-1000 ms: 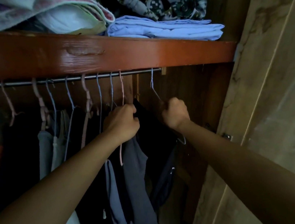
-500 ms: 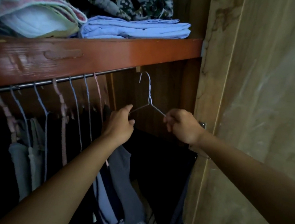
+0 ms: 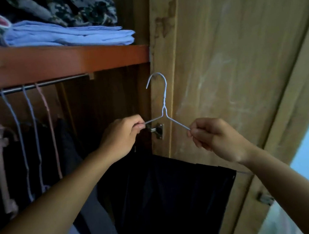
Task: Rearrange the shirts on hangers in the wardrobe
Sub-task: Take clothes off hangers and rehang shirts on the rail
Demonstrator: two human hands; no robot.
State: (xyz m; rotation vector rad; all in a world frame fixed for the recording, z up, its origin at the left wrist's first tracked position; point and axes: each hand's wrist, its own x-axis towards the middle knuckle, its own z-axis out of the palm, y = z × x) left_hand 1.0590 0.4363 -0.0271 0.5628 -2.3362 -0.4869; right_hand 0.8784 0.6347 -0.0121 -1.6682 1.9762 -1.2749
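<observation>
A pale blue wire hanger (image 3: 164, 103) is off the rail, held in front of the open wardrobe door. My left hand (image 3: 122, 136) pinches its left shoulder and my right hand (image 3: 214, 138) pinches its right shoulder. A dark garment (image 3: 166, 194) droops over the hanger's bottom bar below both hands. The metal rail (image 3: 26, 87) runs under the shelf at the left, with several pink and blue hangers (image 3: 17, 124) carrying dark shirts (image 3: 35, 153).
A red-brown shelf (image 3: 62, 61) above the rail bears folded blue cloth (image 3: 70, 34), a camouflage garment and other folded laundry. The wooden door (image 3: 232, 66) stands open at the right, its hinge (image 3: 158, 131) behind the hanger. A pale wall shows at far right.
The blue hanger with the dark garment has come off the rail and moved right and outward, in front of the door. Both hands moved with it, and my view swung right.
</observation>
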